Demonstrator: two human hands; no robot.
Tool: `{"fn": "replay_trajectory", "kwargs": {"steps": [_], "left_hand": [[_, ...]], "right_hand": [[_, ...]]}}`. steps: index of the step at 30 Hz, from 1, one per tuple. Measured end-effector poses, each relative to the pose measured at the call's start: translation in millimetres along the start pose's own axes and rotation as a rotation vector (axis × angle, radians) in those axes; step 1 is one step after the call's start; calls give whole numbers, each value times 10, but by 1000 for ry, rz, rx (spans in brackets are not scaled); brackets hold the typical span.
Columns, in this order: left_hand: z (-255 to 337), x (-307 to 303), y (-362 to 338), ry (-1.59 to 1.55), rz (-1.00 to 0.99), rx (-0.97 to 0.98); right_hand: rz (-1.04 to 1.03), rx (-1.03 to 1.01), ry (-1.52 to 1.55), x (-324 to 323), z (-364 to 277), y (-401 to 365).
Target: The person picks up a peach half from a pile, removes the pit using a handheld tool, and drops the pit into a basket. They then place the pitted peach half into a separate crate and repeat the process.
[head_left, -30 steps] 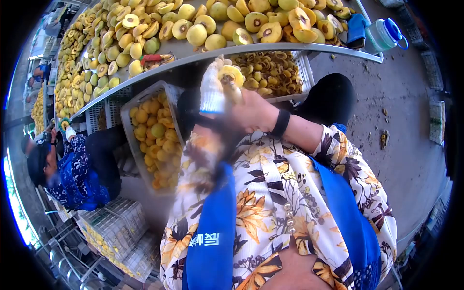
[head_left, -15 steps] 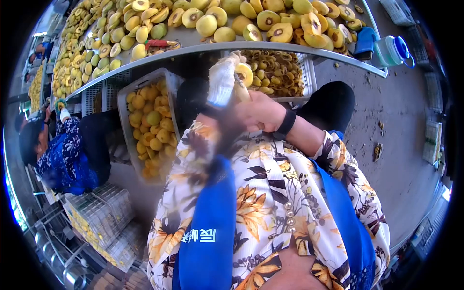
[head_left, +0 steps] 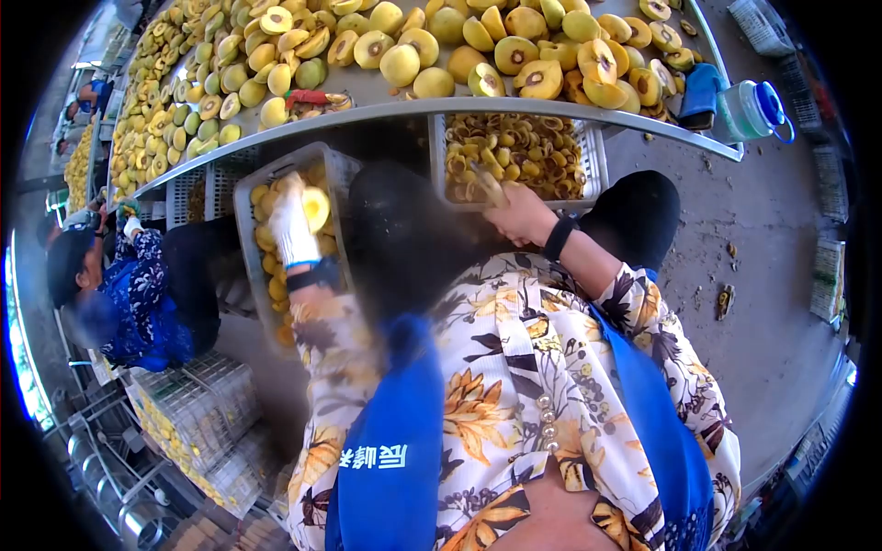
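My left hand, in a white glove and blurred by motion, is over the crate of yellow peaches on the left. A peach half is at its fingers, cut face showing. My bare right hand is closed round the pale handle of a small pitting tool. The tool's tip points up and left, in front of a crate of peach scraps; its exact shape is hard to make out. The peach crate stands beside my left knee.
A metal-edged table piled with halved peaches spans the front. On it lie a red-handled tool, a blue cloth and a clear jug. A co-worker sits at left near stacked crates.
My left hand has moved left and down from beside my right hand to the peach crate, with the peach half. My right hand has shifted slightly right, still holding the tool.
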State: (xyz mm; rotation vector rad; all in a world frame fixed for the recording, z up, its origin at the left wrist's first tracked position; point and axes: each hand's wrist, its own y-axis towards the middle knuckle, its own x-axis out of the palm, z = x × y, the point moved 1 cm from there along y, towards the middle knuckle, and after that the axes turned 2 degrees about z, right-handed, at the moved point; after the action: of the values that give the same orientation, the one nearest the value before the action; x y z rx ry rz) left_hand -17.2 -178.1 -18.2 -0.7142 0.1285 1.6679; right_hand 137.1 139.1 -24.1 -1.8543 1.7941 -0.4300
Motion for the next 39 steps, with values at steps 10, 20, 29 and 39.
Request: {"fn": "replay_trajectory", "kwargs": {"steps": [10,20,29,39], "left_hand": [[1647,1302,173,859,-147,627],[1405,1487,303,-497,-556,120],[1072,1246,-610,-882,-679,-212],[1007,1435,-671,-774,-1037,-178]], "right_hand": [[122,-359,-535,195,143,111],[208,-281,-404,-71,-213,-155],[281,-494,-404,129,-510,119],[286,-427,-440,143,-444,-47]]}}
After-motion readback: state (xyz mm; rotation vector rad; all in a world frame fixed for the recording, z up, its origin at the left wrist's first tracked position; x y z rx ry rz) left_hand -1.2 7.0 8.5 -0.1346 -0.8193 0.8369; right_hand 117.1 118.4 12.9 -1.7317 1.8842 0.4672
